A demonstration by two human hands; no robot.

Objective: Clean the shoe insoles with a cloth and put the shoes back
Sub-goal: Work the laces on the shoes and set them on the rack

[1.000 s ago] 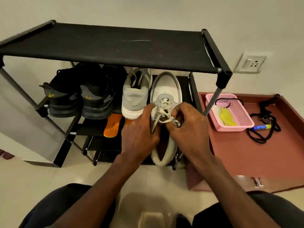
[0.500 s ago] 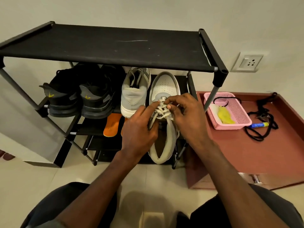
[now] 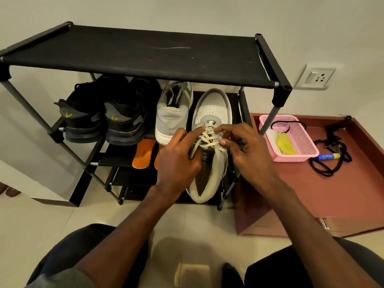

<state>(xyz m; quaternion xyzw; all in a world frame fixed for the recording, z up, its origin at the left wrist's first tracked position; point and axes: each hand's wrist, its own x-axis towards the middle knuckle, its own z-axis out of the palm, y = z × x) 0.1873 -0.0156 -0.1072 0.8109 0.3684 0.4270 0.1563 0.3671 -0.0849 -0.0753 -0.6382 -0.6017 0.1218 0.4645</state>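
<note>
A white and grey sneaker (image 3: 212,109) lies toe-first on the second shelf of the black shoe rack (image 3: 133,57), its heel sticking out toward me. My left hand (image 3: 176,161) grips the sneaker's left side, fingers on the laces (image 3: 207,138). My right hand (image 3: 247,150) pinches the laces from the right with thumb and fingertips. Its grey partner shoe (image 3: 172,113) stands just to the left, heel toward me. A yellow cloth (image 3: 285,143) lies in the pink basket (image 3: 303,140).
Two black sneakers (image 3: 104,117) fill the left of the same shelf. Orange insoles (image 3: 143,152) rest on the shelf below. A low reddish cabinet top (image 3: 311,194) on the right carries the basket, a blue tube (image 3: 328,156) and a black cord (image 3: 332,154). A wall socket (image 3: 318,76) sits above.
Both hands have slid up the sneaker from mid-laces toward the toe end of the lacing. My right hand's fingers have spread out, and the shoe sits slightly further into the shelf.
</note>
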